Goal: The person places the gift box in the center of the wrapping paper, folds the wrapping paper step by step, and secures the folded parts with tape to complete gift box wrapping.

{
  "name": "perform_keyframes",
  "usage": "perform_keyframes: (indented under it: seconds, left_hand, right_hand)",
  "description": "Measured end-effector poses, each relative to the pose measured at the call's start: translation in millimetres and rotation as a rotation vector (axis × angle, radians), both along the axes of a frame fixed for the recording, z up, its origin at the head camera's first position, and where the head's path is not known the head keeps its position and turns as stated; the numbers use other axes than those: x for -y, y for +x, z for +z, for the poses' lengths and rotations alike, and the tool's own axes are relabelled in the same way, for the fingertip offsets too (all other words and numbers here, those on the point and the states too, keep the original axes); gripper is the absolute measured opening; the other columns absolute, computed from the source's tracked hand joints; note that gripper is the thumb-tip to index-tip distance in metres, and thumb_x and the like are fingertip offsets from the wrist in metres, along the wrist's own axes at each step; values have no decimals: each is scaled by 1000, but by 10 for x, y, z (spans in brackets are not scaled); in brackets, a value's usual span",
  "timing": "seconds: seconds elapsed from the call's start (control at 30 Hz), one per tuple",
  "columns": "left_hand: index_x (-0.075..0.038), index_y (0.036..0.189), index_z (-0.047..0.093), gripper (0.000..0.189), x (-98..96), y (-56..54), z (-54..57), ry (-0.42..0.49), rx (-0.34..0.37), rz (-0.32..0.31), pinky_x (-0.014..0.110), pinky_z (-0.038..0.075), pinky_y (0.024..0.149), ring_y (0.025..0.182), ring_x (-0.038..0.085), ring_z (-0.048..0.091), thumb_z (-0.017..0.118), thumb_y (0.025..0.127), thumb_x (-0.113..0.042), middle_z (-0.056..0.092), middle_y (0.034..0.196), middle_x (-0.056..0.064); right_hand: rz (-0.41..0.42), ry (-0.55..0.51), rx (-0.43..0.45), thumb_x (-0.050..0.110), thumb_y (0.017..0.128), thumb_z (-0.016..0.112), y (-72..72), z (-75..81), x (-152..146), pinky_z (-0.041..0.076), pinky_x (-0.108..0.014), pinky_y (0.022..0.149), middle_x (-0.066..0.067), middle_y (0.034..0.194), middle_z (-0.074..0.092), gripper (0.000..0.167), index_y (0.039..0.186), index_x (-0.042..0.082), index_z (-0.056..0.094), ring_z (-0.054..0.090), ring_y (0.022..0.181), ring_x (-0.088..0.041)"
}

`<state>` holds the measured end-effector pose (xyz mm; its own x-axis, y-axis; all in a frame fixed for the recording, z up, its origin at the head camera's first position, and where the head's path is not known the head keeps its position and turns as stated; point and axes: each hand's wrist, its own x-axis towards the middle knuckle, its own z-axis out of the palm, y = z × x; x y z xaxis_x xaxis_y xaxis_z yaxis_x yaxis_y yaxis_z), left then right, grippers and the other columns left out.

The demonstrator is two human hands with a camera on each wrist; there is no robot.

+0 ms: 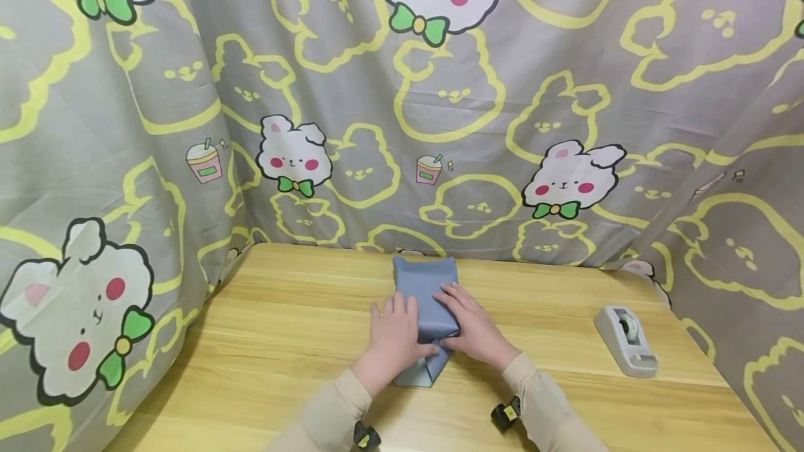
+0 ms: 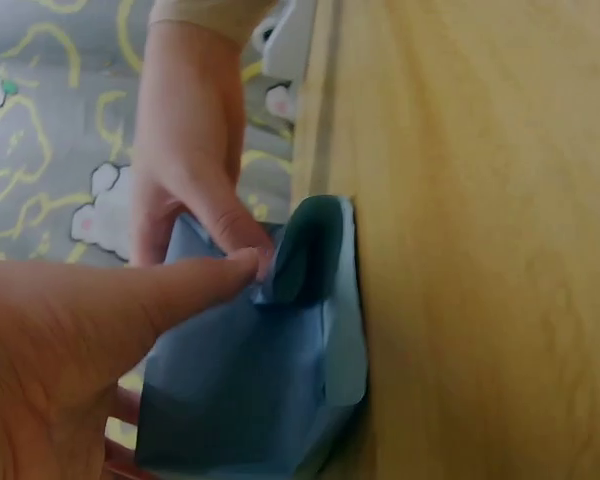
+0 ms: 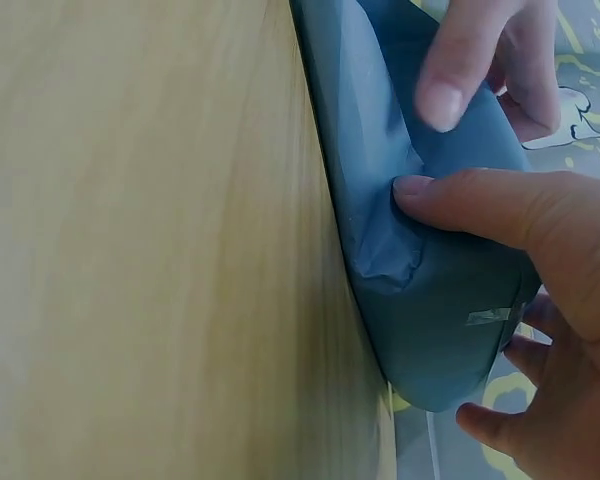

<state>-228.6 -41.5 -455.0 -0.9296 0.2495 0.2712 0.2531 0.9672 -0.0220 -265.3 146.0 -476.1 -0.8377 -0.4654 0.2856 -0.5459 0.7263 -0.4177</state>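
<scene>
A box-shaped package in blue-grey wrapping paper [image 1: 428,298] lies on the table, its far end folded over and its near end loose. In the head view, my left hand [image 1: 394,337] holds its left side, the thumb reaching across the near end. My right hand [image 1: 479,326] holds the right side, fingers on the top edge. Its thumb presses a creased fold [image 3: 390,235] inward in the right wrist view. The left thumb [image 2: 195,288] meets the right one beside a curled paper flap [image 2: 315,250]. A strip of clear tape [image 3: 488,316] sticks to the paper.
A white tape dispenser [image 1: 627,342] with a roll in it stands to the right on the wooden table [image 1: 283,312]. A grey curtain [image 1: 352,89] with rabbit prints hangs round the back and both sides. Black straps [image 1: 505,413] sit at both wrists.
</scene>
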Motion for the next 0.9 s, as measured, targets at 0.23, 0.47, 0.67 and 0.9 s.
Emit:
perform_keyframes:
  seconds: [0.23,0.47,0.67,0.9]
  left_hand:
    - [-10,111,44,89,-67,-14,-71,-78,-41,54,57,43,97,110,31,55,74,59,-76,50,120,15]
    - [-10,107,42,85,-24,-87,-123,-29,-68,21,52,47,90,97,29,57,80,58,-69,47,110,12]
    - [-10,105,42,86,41,-126,-121,-28,-91,-26,42,48,77,86,25,55,80,57,-71,46,105,10]
    - [-11,106,42,89,114,-172,-112,-56,-74,-109,32,41,62,76,20,51,81,54,-72,42,100,7]
  right_hand:
    - [18,7,11,21,73,86,-3,13,-10,31,-59,113,-11,156,34,82,144,15,46,24,147,-38]
    - [74,26,4,15,66,89,-32,4,-79,33,-58,112,-11,157,32,93,147,17,42,23,147,-38]
    - [59,50,-37,18,66,90,-33,-14,-69,33,-58,112,-10,155,35,92,146,18,44,28,146,-37]
    - [1,101,-79,31,63,92,-23,-16,-11,36,-57,109,-10,150,37,96,145,22,43,31,142,-38]
